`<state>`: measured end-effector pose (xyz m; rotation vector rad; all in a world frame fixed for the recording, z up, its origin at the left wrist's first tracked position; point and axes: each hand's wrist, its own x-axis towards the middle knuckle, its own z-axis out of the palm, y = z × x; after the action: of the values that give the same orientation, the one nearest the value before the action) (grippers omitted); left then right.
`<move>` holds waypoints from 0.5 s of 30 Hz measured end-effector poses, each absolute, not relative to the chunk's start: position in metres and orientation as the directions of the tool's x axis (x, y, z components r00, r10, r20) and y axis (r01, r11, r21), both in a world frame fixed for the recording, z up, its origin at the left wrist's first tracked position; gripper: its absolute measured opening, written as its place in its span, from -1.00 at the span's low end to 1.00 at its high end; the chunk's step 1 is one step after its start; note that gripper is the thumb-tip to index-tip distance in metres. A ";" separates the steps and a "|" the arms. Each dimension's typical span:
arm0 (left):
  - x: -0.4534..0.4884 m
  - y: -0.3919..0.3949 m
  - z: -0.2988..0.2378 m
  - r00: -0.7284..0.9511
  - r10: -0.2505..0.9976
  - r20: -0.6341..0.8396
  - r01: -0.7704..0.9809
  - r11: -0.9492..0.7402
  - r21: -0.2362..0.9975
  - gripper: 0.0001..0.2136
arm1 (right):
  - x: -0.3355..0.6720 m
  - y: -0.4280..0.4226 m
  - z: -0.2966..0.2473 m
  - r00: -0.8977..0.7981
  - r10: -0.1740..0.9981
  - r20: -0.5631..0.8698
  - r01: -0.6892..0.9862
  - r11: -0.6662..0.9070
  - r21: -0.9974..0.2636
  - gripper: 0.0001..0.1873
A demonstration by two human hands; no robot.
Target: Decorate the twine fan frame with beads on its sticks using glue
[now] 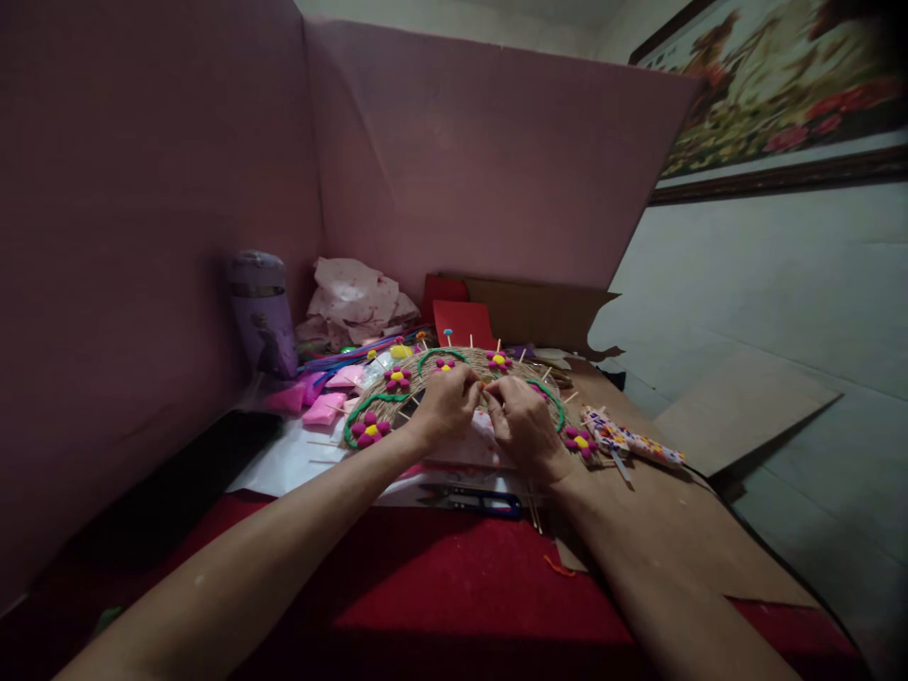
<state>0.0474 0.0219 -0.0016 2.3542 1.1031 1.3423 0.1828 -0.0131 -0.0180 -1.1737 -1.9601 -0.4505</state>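
A twine-covered disc is placed at the centre of the frame, its near part largely hidden by the two hands. Its face is decorated with magenta, yellow-centred flowers and curving green cords, and its edge is ringed with thin sticks, a few of them tipped with colour. At the left of the frame a purple bottle is stood upright against the pink wall; beside it, pink packets are laid on white sheeting, with a crumpled pale plastic bag heaped behind. In the middle, the left hand is brought up to the right hand above the disc, and a small orange piece is pinched between the fingertips of both; its shape is too small to be told. Behind them a red card is leaned, and below them blue-handled snips are laid near the red cloth. To the right, a floral-patterned object is rested on brown cardboard, and a framed picture is hung at the upper right.
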 end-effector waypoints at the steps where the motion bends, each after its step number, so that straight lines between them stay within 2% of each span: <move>1: 0.047 0.022 -0.001 0.326 0.696 0.640 0.532 -0.695 0.484 -0.88 | 0.184 -0.013 -0.018 -0.296 0.559 0.775 0.864 0.503 -0.033 -0.85; 3: 0.045 0.024 0.001 0.379 0.718 0.584 0.561 -0.680 0.472 -0.86 | 0.186 -0.012 -0.018 -0.333 0.545 0.770 0.866 0.500 0.020 -0.85; 5: 0.042 0.026 0.004 0.441 0.735 0.515 0.545 -0.675 0.498 -0.86 | 0.187 -0.012 -0.017 -0.313 0.548 0.776 0.858 0.514 -0.017 -0.87; 8: 0.036 0.029 0.006 0.518 0.720 0.462 0.470 -0.690 0.550 -0.87 | 0.185 -0.012 -0.016 -0.186 0.591 0.785 0.817 0.537 -0.210 -0.91; 11: 0.033 0.031 0.004 0.555 0.706 0.439 0.408 -0.691 0.596 -0.86 | 0.183 -0.013 -0.016 -0.071 0.679 0.731 0.734 0.532 -0.422 -0.93; 15: 0.035 0.030 0.000 0.579 0.733 0.356 0.365 -0.624 0.691 -0.86 | 0.181 -0.014 -0.017 -0.006 0.734 0.679 0.694 0.491 -0.526 -0.92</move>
<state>0.0351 0.0297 -0.0001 2.2495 0.8724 0.8625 0.1811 -0.0137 -0.0166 -1.2220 -1.7191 0.0499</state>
